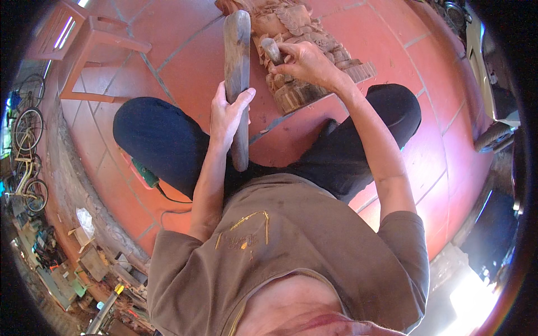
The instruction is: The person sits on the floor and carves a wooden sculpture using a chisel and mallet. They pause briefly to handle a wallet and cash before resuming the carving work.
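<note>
A long, flat, worn wooden club [237, 53] stands in the grip of my left hand [231, 112], its lower end near my lap. My right hand [309, 64] pinches a short tool, which looks like a carving chisel [271, 50]; only its rounded grey-brown handle end shows, and any blade is hidden. Beneath that hand, past my knees, a carved wooden relief panel [291, 92] lies on the floor, thick with raised, layered shapes. Club and chisel are apart from each other.
Red floor tiles [193, 67] surround my crossed legs. At the upper left is a red plastic chair [103, 42]. A green power tool [144, 173] with a black cord lies beside my left knee. Bicycles [29, 131] and clutter line the far left; a motorbike wheel [494, 137] is at the right.
</note>
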A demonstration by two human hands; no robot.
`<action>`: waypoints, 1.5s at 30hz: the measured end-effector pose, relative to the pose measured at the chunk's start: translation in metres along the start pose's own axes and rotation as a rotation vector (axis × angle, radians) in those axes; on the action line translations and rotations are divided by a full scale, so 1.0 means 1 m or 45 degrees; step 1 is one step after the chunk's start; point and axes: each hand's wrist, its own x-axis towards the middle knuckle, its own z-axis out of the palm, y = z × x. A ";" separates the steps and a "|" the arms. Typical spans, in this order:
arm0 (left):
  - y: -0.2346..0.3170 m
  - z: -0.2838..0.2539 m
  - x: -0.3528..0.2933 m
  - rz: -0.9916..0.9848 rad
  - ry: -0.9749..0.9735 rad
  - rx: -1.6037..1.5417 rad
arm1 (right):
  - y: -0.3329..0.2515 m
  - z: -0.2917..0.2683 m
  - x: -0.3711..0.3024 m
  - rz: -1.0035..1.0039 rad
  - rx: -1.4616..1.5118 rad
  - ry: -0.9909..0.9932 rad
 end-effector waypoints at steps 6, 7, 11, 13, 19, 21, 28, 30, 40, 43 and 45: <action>-0.001 -0.001 0.000 0.018 0.016 -0.031 | -0.004 -0.008 0.003 0.032 -0.005 -0.063; 0.000 -0.001 0.000 0.015 0.016 -0.033 | -0.004 -0.008 0.002 0.031 -0.010 -0.065; 0.012 -0.002 -0.006 0.040 -0.014 -0.137 | -0.011 -0.010 0.002 -0.006 0.019 -0.111; 0.034 -0.001 -0.016 0.126 -0.005 -0.183 | -0.013 -0.013 0.002 0.076 0.004 -0.196; 0.089 -0.008 -0.054 0.503 0.138 -0.115 | -0.012 -0.007 -0.003 -0.025 0.042 -0.144; 0.084 -0.009 -0.056 0.464 0.164 0.170 | -0.010 -0.006 -0.004 -0.078 0.030 -0.117; 0.061 -0.019 -0.052 0.203 -0.091 0.482 | -0.004 -0.003 -0.005 -0.102 0.022 -0.103; 0.063 -0.019 -0.051 0.214 -0.054 0.354 | 0.000 -0.005 -0.005 -0.056 -0.014 -0.098; 0.069 -0.013 -0.054 0.209 0.035 0.254 | 0.003 -0.014 -0.009 0.089 -0.083 0.027; 0.070 -0.012 -0.056 0.241 0.036 0.231 | 0.000 -0.011 -0.007 0.058 -0.067 -0.033; 0.070 -0.008 -0.056 0.370 0.065 0.212 | 0.000 -0.005 -0.006 -0.071 -0.149 -0.075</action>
